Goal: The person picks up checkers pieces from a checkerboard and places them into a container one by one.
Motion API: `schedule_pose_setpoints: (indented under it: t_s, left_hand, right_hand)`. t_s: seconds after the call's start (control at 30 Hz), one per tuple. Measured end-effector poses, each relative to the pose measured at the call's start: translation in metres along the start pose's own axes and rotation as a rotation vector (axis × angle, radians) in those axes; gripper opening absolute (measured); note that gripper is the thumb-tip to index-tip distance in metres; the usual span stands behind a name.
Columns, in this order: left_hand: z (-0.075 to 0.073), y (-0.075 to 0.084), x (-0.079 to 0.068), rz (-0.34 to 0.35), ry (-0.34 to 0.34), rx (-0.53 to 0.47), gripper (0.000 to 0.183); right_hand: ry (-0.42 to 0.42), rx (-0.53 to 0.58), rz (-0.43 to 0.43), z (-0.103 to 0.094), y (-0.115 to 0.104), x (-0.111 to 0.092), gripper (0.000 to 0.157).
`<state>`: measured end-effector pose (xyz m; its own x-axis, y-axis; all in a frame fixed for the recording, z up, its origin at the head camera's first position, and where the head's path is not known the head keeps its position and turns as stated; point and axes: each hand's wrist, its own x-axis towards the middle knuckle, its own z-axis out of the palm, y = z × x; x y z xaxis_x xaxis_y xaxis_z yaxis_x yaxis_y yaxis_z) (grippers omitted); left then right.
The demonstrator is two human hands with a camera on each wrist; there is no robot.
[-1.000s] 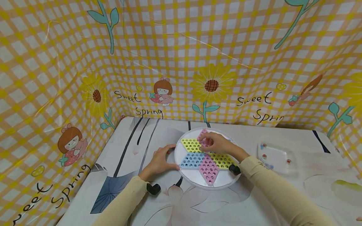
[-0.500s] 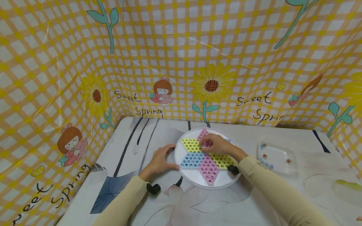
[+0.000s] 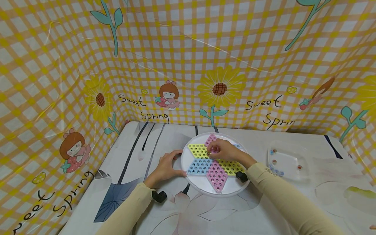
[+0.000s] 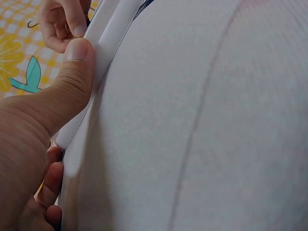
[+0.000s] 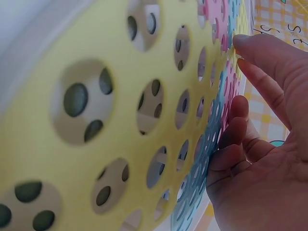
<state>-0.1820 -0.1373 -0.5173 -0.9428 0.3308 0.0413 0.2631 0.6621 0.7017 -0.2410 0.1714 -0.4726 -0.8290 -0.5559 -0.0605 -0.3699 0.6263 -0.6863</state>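
Observation:
A round white Chinese checkers board [image 3: 197,186] lies on the table, with pink, yellow and blue perforated points forming a star. My left hand [image 3: 165,166] holds its left rim; in the left wrist view the thumb [image 4: 77,67] presses the rim while the other fingers curl round the side. Over the board's upper middle, my right hand [image 3: 224,150] pinches with thumb and forefinger at the holes. A tiny marble seems to sit between those fingertips, mostly hidden. In the right wrist view the right hand [image 5: 260,159] has its other fingers bent against the board's surface.
Right of the board stands a clear plastic box [image 3: 289,158] with several small marbles in it. A flower-patterned cloth [image 3: 176,215] covers the table. Behind and to the left rises a yellow checked curtain [image 3: 182,58].
My right hand has moved slightly, uncovering more of the pink point at the far side, then stayed nearly still. The left hand and the board have not moved.

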Motion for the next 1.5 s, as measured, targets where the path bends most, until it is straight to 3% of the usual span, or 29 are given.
schedule_pose_setpoints:
  t_s: [0.63, 0.93, 1.2, 1.5]
  left_hand:
    - [0.0, -0.0011, 0.0008, 0.006, -0.004, -0.002, 0.095]
    - [0.0003, -0.0003, 0.0011, -0.002, -0.002, 0.0, 0.095]
    - [-0.0018, 0.0021, 0.0008, 0.007, -0.01, 0.011, 0.095]
    - [-0.0015, 0.0034, -0.0009, -0.004, -0.011, 0.012, 0.095]
  right_hand:
    - [-0.009, -0.006, 0.03, -0.0006, -0.001, 0.0001, 0.015]
    - [-0.015, -0.012, -0.002, -0.0036, -0.0015, 0.0009, 0.012]
    - [0.036, 0.005, -0.064, -0.0067, -0.0021, 0.0006, 0.014]
    - [0.142, 0.024, -0.075, -0.007, -0.006, -0.0001, 0.012]
